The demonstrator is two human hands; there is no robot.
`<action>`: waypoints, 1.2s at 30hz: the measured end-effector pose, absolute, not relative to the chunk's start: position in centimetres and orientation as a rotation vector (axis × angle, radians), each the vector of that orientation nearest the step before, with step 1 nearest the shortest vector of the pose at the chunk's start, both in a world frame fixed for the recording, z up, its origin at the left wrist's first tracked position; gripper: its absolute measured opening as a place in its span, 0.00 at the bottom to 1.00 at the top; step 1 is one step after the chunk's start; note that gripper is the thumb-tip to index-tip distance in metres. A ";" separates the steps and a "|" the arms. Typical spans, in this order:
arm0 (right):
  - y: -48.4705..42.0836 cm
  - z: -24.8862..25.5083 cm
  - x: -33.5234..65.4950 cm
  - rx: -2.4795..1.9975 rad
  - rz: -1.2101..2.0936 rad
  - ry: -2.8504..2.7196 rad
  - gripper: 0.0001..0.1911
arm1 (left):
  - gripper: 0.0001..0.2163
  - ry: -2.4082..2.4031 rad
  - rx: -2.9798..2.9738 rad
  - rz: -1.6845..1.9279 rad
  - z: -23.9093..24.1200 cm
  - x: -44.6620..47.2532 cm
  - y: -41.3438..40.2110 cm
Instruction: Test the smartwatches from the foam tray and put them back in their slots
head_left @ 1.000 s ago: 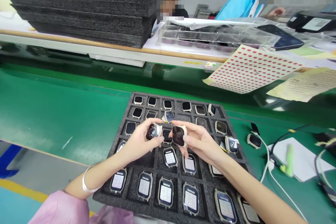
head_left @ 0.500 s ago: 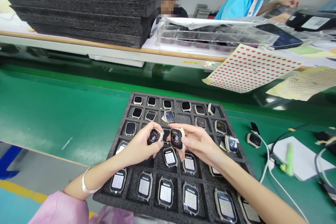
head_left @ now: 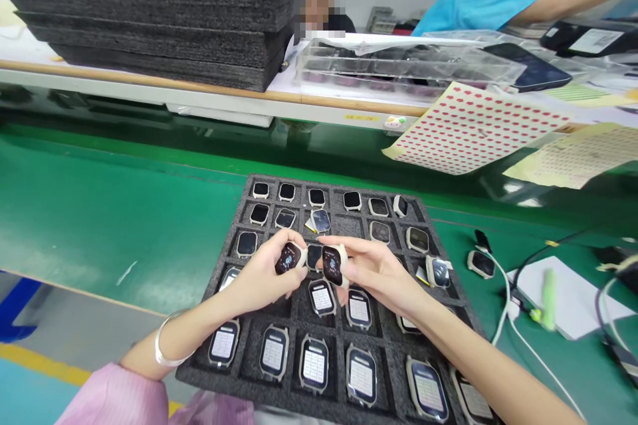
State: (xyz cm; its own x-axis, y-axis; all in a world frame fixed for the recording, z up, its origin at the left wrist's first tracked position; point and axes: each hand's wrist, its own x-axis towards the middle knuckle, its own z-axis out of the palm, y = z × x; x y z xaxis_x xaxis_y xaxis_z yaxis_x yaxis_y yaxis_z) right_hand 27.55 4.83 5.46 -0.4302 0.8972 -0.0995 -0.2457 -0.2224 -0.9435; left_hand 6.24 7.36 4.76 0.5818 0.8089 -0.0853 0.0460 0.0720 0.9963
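Note:
Two smartwatch bodies without straps are held side by side above a black foam tray [head_left: 253, 383]. My left hand [head_left: 272, 269] is closed on one smartwatch [head_left: 288, 257], its dark screen lit with a small graphic. In my right hand [head_left: 371, 270] the other smartwatch [head_left: 333, 264] is pinched between thumb and fingers, with a similar lit screen. Below them, the tray's compartments hold many more watches. Near rows show watches with white lit lists, such as this watch [head_left: 314, 364]; watches in the far rows, like this one [head_left: 352, 200], have dark screens.
A watch [head_left: 481, 263] lies on the green table [head_left: 114, 212] at right, near white cables [head_left: 507, 309], a green marker [head_left: 549, 299] and white paper [head_left: 573, 299]. Behind stands a shelf with stacked black foam [head_left: 149, 20], clear plastic trays [head_left: 399, 70] and a hanging sticker sheet [head_left: 463, 129]. Co-workers sit beyond.
Both hands and the two watches stay nearly in place, the left-hand watch tilting slightly. The blue-sleeved co-worker has shifted, arm now stretched to the right.

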 end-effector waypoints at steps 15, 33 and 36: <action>4.8 5.4 27.6 -0.913 1.740 -1.259 0.22 | 0.09 0.798 1.384 0.647 4.6 6.4 7.3; 4.6 5.7 27.9 -0.921 1.695 -1.336 0.22 | 0.11 0.751 1.380 0.640 4.9 6.2 7.1; 4.5 5.7 27.8 -0.907 1.727 -1.302 0.22 | 0.09 0.773 1.370 0.620 4.7 6.2 7.1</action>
State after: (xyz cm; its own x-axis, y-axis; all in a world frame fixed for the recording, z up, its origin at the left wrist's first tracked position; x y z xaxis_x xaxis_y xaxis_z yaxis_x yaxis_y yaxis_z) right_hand 27.83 4.48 5.73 -0.4453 0.8912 -0.0867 -0.1617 -0.1753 -0.9712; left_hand 6.21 7.10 4.68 0.6156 0.7787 -0.1209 0.0505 0.1141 0.9922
